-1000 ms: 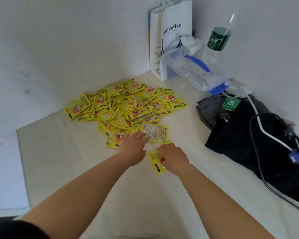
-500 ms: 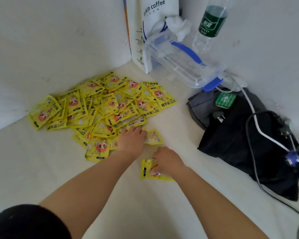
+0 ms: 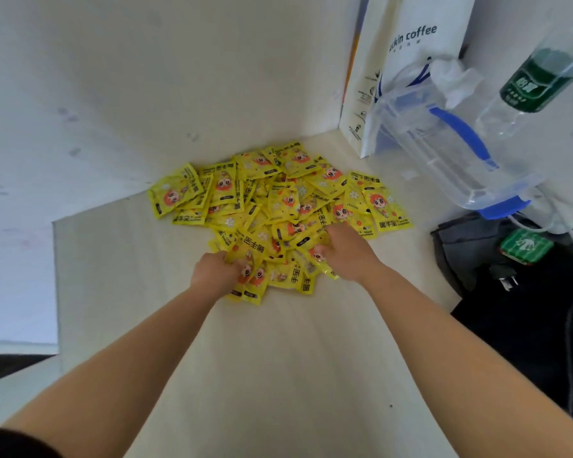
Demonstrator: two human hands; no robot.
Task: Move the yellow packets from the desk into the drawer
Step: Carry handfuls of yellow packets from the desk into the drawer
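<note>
The scene is lit by soft, even light, and the white walls (image 3: 113, 77) are washed pale. Only faint shadows are seen on the counter (image 3: 278, 375) beside the arms (image 3: 146, 358). A little shine is seen on the clear box (image 3: 444, 160). The picture is bent at its edges, so the bottle (image 3: 536, 84) is stretched and smeared. The yellow packets (image 3: 278, 200) are slightly blurred. Little can be made out in the black cloth (image 3: 526, 325) at the counter's right edge.
</note>
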